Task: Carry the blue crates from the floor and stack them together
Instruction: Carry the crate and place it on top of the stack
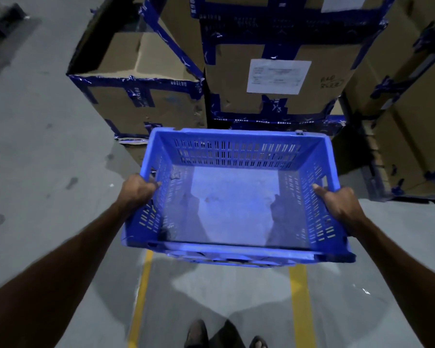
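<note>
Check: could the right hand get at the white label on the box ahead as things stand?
Probably not: the right hand grips the blue crate along with the left hand, and the crate sits between it and the label.

An empty blue slotted plastic crate [236, 197] is held above the grey concrete floor [35, 159]. The left hand [138, 188] and right hand [338, 203] grip its side rims, before taped brown cardboard boxes [274, 79].

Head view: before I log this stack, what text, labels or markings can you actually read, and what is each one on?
White paper label on the middle cardboard box: printed lines, too blurred to read.
Handwritten marks on the same box, right of the label: illegible.
Blue tape on the boxes: repeating white lettering, too small to read.
White label at the top edge: cut off, unreadable.
Blue crate: no text visible.
</note>
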`<action>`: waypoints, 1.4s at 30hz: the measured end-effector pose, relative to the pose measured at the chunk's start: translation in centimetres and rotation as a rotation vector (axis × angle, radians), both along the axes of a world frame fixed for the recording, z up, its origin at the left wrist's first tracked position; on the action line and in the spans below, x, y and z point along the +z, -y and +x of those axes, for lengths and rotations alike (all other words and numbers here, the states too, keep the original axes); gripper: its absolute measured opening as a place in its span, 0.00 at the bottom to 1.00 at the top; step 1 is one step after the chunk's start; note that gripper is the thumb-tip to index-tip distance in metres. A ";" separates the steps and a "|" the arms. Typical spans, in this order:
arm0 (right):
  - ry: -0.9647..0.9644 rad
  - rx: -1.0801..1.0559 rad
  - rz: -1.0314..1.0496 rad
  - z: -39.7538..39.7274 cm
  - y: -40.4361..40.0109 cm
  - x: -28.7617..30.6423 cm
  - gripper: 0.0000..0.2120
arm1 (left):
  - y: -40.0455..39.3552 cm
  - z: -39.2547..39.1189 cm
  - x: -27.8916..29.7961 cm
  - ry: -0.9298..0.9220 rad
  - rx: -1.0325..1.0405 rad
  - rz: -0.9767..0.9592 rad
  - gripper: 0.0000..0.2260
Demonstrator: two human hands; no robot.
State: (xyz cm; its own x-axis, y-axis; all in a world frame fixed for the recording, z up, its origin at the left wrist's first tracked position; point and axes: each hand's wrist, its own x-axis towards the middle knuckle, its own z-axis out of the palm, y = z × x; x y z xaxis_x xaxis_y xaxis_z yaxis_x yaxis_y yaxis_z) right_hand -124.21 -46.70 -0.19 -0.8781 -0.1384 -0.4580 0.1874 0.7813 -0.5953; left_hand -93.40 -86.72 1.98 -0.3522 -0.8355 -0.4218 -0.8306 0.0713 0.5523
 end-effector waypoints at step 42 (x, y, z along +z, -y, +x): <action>-0.027 0.125 -0.036 3.6 -2.1 5.5 0.38 | -5.0 3.3 4.3 0.051 -0.092 -0.259 0.27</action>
